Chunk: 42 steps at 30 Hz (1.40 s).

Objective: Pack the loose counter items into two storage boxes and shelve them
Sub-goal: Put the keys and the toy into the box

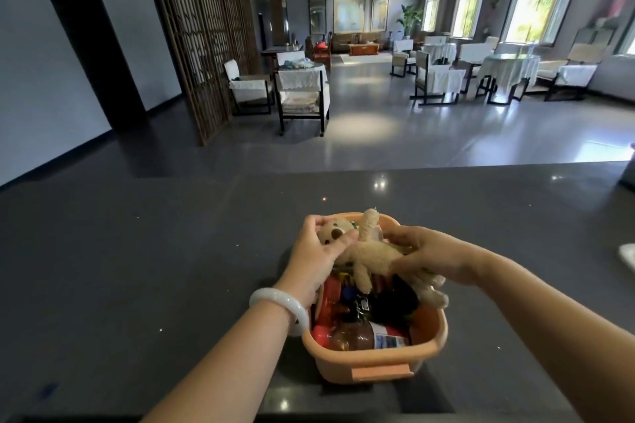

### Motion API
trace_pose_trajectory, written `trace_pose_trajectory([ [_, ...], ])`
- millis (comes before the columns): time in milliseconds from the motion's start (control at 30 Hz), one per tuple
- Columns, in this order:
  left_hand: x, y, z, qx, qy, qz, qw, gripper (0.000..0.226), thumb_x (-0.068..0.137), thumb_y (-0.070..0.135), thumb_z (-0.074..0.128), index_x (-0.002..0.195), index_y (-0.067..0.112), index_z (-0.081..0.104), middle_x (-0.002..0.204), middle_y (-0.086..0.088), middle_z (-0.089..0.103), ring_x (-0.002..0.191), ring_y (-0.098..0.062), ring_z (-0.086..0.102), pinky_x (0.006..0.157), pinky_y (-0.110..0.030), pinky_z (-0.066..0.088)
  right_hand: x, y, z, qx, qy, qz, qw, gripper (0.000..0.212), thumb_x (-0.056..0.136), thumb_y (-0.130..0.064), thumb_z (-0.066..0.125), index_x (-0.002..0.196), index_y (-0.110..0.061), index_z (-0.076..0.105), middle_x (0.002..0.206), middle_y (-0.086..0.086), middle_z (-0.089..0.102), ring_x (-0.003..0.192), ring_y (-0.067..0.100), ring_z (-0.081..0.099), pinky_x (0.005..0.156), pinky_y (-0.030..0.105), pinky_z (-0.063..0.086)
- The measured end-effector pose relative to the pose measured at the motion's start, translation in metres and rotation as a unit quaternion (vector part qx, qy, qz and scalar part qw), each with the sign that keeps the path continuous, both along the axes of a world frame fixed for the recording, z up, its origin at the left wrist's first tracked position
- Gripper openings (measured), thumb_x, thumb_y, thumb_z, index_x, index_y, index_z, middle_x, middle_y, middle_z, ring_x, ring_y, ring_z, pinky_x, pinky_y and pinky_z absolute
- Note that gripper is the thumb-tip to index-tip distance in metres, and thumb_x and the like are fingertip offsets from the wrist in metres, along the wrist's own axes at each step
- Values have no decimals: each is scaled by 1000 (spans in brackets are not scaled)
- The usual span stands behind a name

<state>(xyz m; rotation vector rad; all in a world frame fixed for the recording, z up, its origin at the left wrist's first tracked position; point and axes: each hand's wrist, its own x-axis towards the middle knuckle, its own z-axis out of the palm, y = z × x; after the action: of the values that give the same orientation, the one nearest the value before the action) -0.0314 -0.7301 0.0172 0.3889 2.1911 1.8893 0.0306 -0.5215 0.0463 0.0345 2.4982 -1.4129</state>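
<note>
Here the plush bear lies atop the heap in the orange storage box, head at the far rim and one leg over the right wall, the box standing on the dark counter. The left hand grips its head and the right hand pinches its body; packing this box looks nearly done, and next the bear likely needs pressing down below the rim
</note>
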Motion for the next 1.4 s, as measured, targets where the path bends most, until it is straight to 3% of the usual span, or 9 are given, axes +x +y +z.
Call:
trace_pose_trajectory([
  [133,20,-5,-10,-177,32,-22,983,52,79,60,69,117,32,45,116,11,56,106,-10,56,89,-34,51,2,1,-6,113,-59,37,991,58,79,-19,72,129,-37,48,124,-11,56,113,11,54,99,29,43],
  [233,30,-14,-12,-374,88,-15,923,52,81,68,60,115,32,44,107,9,46,113,-19,41,98,-40,39,0,-9,-17,147,-54,78,985,66,80,-15,73,134,-38,43,128,-14,51,120,9,47,100,29,41],
  [300,34,-20,-10,-413,74,-16,908,54,81,67,60,118,30,47,105,6,40,118,-22,38,99,-39,37,0,-12,-22,132,-52,88,986,72,79,-15,75,137,-40,40,131,-16,50,124,9,45,105,33,42],
  [533,31,-41,-16,-346,85,-95,929,53,75,54,75,122,48,51,120,10,48,118,-18,48,100,-44,47,12,6,-22,94,-40,101,990,65,74,-22,81,127,-41,49,124,-20,57,116,3,53,99,27,46],
  [800,44,-32,-12,-436,199,-96,872,44,82,47,72,120,31,56,103,13,46,101,-10,35,92,-30,34,15,-4,-47,252,55,99,961,18,83,-22,71,94,-32,60,100,-13,61,93,6,61,82,26,56],
  [933,45,-28,-29,-461,266,-44,845,37,82,56,67,106,33,50,105,11,60,100,-12,48,90,-32,35,17,-4,-36,155,41,87,983,23,82,-31,73,102,-31,61,110,-14,57,102,7,57,88,27,53],
  [1100,43,-27,-39,-477,255,-44,840,39,79,65,65,95,33,48,99,13,56,94,-11,43,84,-31,31,16,-9,-58,326,68,148,931,39,75,-37,77,104,-36,51,114,-16,48,106,7,46,90,23,47],
  [1267,36,-33,-33,-435,209,-86,871,61,73,64,70,126,39,50,125,17,51,108,-7,33,96,-32,31,17,-4,-60,318,101,123,935,42,70,-43,80,99,-36,50,103,-20,48,99,5,45,82,17,43],
  [1400,35,-32,-28,-373,193,-126,899,64,79,53,72,137,43,46,133,23,45,112,0,29,97,-27,23,18,-2,-51,174,50,85,980,40,73,-33,81,105,-26,57,108,-13,56,100,11,57,80,22,54],
])
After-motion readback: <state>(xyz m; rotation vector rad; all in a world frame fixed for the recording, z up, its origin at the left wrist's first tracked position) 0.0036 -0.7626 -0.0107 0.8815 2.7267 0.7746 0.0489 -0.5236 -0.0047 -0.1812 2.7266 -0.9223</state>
